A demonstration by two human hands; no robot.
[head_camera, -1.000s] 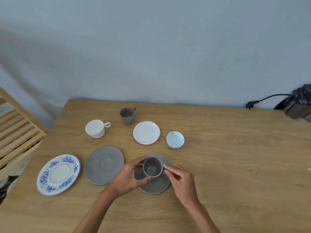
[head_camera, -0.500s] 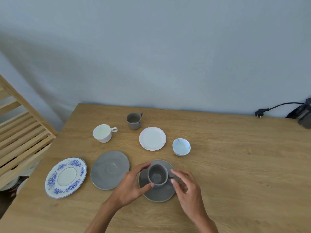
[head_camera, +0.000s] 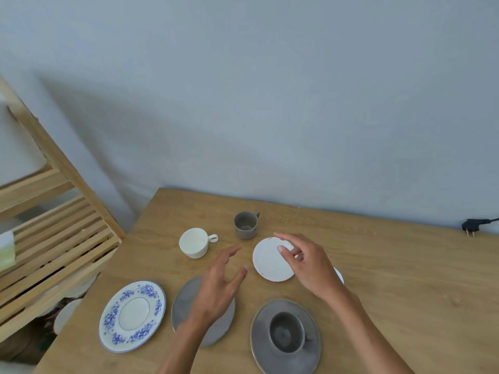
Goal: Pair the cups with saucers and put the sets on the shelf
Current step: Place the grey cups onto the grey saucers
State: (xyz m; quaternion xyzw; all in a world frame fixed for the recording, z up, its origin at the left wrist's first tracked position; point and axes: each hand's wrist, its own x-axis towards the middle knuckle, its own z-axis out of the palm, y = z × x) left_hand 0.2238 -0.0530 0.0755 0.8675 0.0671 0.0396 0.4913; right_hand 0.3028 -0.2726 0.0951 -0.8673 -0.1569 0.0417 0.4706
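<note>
A grey cup [head_camera: 286,333] stands on a grey saucer [head_camera: 313,354] near the table's front edge. My left hand [head_camera: 220,287] hovers open over a second grey saucer [head_camera: 183,303]. My right hand [head_camera: 307,263] is open above a small white saucer [head_camera: 267,261], hiding most of a blue-and-white cup [head_camera: 339,275]. Further back stand a white cup [head_camera: 194,242] and another grey cup [head_camera: 245,225]. A blue-flowered saucer [head_camera: 132,315] lies at the front left.
A slatted wooden shelf [head_camera: 59,238] stands left of the wooden table [head_camera: 391,279], with pale dishes on a lower level. A black plug [head_camera: 471,228] with cable lies at the back right by the wall.
Both hands let go of the grey cup, which stays on its saucer, and moved away from me with fingers spread. The view shifted, so the table sits lower and the shelf shows more.
</note>
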